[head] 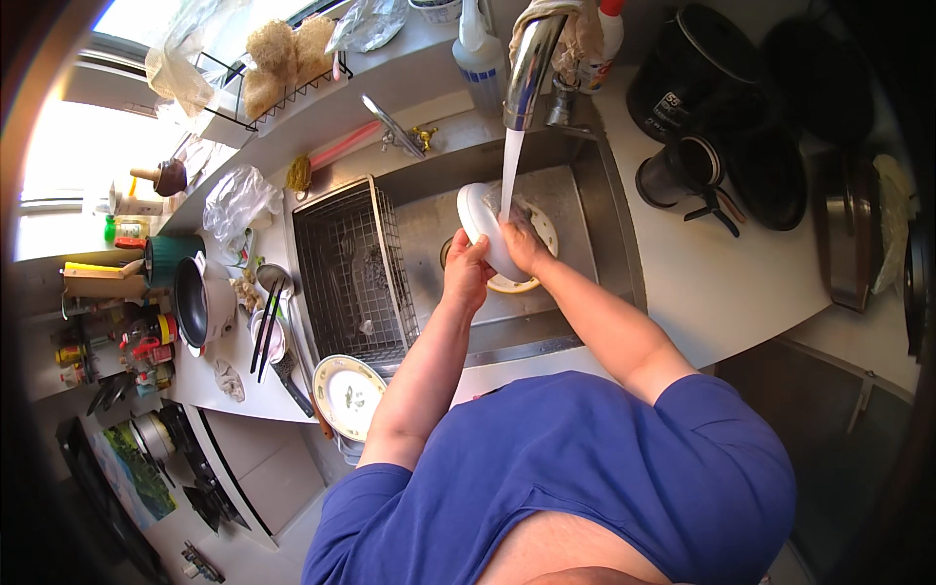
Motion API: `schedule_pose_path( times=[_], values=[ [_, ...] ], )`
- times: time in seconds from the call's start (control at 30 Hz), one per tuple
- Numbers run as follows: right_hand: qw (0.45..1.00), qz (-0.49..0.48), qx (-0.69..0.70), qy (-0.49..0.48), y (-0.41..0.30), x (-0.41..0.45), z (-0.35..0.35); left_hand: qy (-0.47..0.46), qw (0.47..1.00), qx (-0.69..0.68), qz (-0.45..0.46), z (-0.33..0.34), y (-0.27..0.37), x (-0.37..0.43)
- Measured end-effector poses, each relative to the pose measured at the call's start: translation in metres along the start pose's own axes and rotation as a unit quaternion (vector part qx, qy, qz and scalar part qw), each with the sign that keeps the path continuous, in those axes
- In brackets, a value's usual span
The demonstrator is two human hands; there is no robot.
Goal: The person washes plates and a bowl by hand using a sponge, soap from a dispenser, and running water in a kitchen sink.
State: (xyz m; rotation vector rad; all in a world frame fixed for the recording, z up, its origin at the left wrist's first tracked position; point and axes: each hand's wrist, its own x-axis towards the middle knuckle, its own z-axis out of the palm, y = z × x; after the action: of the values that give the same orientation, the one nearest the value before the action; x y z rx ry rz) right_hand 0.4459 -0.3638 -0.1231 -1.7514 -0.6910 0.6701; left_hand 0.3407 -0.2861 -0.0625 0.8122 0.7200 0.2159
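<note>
My left hand grips the near left edge of a white dish, which is tilted up on its side over the sink. My right hand is against the dish's right side, with its fingers partly hidden by water. A stream runs from the chrome faucet onto the dish and right hand. Below them, a patterned plate rests in the stainless steel sink, partly covered by the dish and my right hand.
A wire basket sits in the sink's left side. Left of it are a ladle, black chopsticks and a white pot. Another patterned plate stands at the counter's front edge. A dark mug stands to the right.
</note>
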Motion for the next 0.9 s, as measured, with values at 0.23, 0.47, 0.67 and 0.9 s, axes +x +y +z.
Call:
schedule_pose_path(
  times=[0.23,0.47,0.67,0.9],
  values=[
    [0.986,-0.155,-0.057,0.032,0.008,0.001,0.006,-0.034,0.999,0.032,-0.010,0.003,-0.001,-0.002],
    [0.953,0.278,0.117,-0.032,0.091,0.022,-0.030,-0.035,0.998,0.038,-0.038,0.016,0.008,-0.005],
    [0.847,0.401,0.332,0.108,0.073,-0.018,-0.058,-0.013,0.993,-0.007,-0.118,-0.029,0.001,0.001],
    [0.845,0.261,0.425,0.196,0.031,-0.065,-0.092,0.079,0.961,0.076,-0.256,-0.034,-0.023,0.025]
  ],
)
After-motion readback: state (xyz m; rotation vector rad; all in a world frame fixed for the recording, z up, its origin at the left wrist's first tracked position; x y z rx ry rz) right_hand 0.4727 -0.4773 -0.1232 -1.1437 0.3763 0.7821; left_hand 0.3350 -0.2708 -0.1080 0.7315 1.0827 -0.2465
